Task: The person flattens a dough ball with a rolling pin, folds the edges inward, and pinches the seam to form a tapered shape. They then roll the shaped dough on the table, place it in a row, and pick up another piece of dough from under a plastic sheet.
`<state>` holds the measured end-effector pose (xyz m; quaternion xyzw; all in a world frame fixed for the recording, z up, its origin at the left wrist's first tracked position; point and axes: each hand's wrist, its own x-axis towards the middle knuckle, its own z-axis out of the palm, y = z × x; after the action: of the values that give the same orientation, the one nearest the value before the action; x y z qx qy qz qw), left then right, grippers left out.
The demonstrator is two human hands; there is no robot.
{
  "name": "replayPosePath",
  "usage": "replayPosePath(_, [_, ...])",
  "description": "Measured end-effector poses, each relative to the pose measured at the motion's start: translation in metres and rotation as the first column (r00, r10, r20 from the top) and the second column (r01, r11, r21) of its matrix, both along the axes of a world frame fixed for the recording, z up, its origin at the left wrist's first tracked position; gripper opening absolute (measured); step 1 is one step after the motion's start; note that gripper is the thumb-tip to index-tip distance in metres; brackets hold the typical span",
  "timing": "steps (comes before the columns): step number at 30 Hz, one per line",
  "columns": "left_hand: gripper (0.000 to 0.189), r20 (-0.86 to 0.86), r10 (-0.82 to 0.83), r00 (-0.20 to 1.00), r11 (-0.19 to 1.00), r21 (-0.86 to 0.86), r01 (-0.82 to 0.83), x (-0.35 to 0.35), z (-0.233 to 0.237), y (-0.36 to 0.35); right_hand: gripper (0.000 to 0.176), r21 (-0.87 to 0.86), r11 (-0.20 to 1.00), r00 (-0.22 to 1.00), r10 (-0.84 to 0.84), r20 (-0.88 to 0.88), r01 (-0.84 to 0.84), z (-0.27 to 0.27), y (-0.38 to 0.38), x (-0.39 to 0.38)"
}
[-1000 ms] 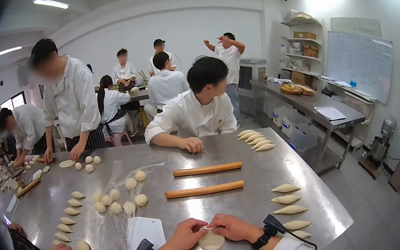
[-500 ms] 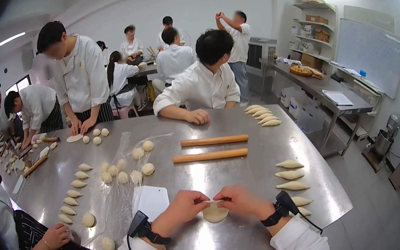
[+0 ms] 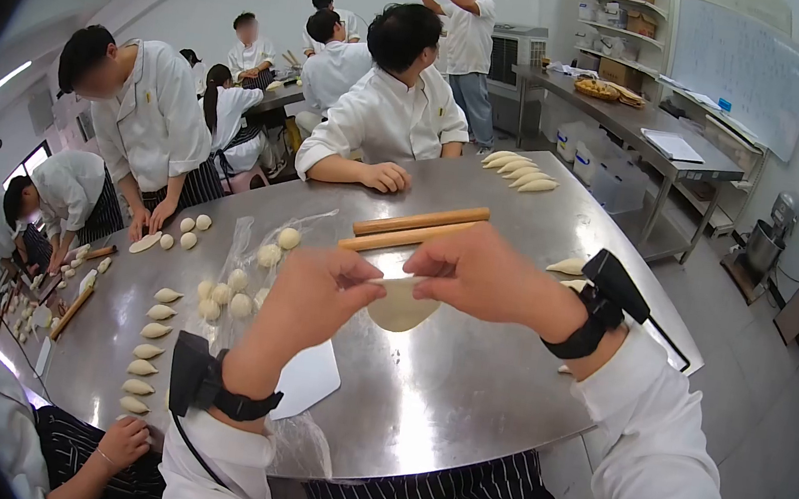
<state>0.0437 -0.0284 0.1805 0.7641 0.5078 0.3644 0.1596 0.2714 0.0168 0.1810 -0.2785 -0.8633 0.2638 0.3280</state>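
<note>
A flat round piece of dough (image 3: 403, 311) hangs above the steel table between my two hands. My left hand (image 3: 318, 294) pinches its upper left edge between thumb and fingers. At the upper right edge, my right hand (image 3: 467, 277) grips the same piece. Two wooden rolling pins (image 3: 420, 220) lie just beyond my hands, partly covered by my right hand. A white scraper (image 3: 310, 379) lies on the table beside my left wrist.
Several dough balls (image 3: 236, 281) rest on clear plastic at the left, near a column of pointed dough pieces (image 3: 147, 352). More shaped pieces (image 3: 521, 171) lie at the far edge. A co-worker (image 3: 392, 112) leans on the table (image 3: 493, 383) opposite; another works dough at the left.
Both my hands have risen off the table, lifting the dough with them. The view has shifted, and my arms now cover some of the pieces at the right.
</note>
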Motion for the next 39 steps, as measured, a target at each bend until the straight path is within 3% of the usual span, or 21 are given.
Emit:
replayPosePath(3, [0.017,0.122,0.032,0.992,0.994,-0.103,-0.019,0.001,0.013,0.003,0.023,-0.005,1.000,0.999,-0.024,-0.038,0.024,0.024,-0.002,0.000])
replayPosePath(7, [0.022,0.068,-0.015,0.998,0.993,-0.113,0.023,-0.012,0.006,0.028,0.025,0.027,0.997,0.997,-0.071,0.031,0.070,0.025,0.014,-0.007])
replayPosePath(9, [0.017,0.202,0.010,0.979,0.985,-0.171,0.026,-0.013,0.007,0.031,0.024,0.003,0.997,0.997,-0.071,0.008,0.071,0.024,0.026,-0.010])
replayPosePath(11, [0.019,0.147,0.009,0.989,0.981,-0.191,0.020,-0.019,0.005,0.043,0.024,0.007,0.996,0.996,-0.087,0.031,0.087,0.007,0.045,-0.015])
replayPosePath(18, [0.020,0.231,0.001,0.973,0.978,-0.201,0.047,-0.026,-0.035,0.068,0.026,-0.111,0.988,0.992,-0.103,0.077,0.111,-0.026,0.058,-0.026])
replayPosePath(23, [0.019,0.092,0.012,0.996,0.980,-0.197,0.007,-0.021,-0.069,0.083,0.027,-0.172,0.975,0.985,-0.125,0.121,0.144,-0.062,0.081,-0.025])
replayPosePath(25, [0.018,0.125,0.022,0.992,0.983,-0.182,0.001,-0.018,-0.086,0.094,0.026,-0.166,0.974,0.984,-0.134,0.114,0.152,-0.080,0.097,-0.024])
replayPosePath(27, [0.018,0.158,0.031,0.987,0.984,-0.177,-0.003,-0.016,-0.106,0.100,0.023,-0.096,0.981,0.984,-0.174,-0.029,0.171,-0.094,0.102,-0.024])
replayPosePath(28, [0.017,0.139,0.020,0.990,0.996,-0.087,-0.008,-0.015,-0.118,0.099,0.023,-0.113,0.978,0.984,-0.179,-0.026,0.175,-0.099,0.096,-0.023])
replayPosePath(29, [0.016,0.116,-0.006,0.993,1.000,0.001,0.006,-0.011,-0.130,0.097,0.022,0.007,0.980,0.978,-0.201,0.053,0.201,-0.107,0.085,-0.018])
replayPosePath(30, [0.014,-0.046,-0.018,0.999,0.994,0.107,0.023,-0.010,-0.141,0.089,0.021,0.130,0.964,0.960,-0.248,0.129,0.231,-0.112,0.072,-0.012])
replayPosePath(31, [0.013,-0.076,-0.032,0.997,0.972,0.230,0.048,-0.007,-0.157,0.081,0.020,0.248,0.945,0.961,-0.250,0.118,0.216,-0.142,0.072,-0.010])
replayPosePath(37, [0.015,-0.329,-0.026,0.944,0.919,0.363,0.152,-0.003,-0.183,0.042,0.010,0.429,0.872,0.925,-0.337,0.174,0.237,-0.180,0.022,-0.008])
replayPosePath(39, [0.017,-0.362,-0.013,0.932,0.907,0.388,0.164,-0.003,-0.181,0.035,0.006,0.527,0.834,0.960,-0.257,0.112,0.162,-0.181,0.018,-0.007])
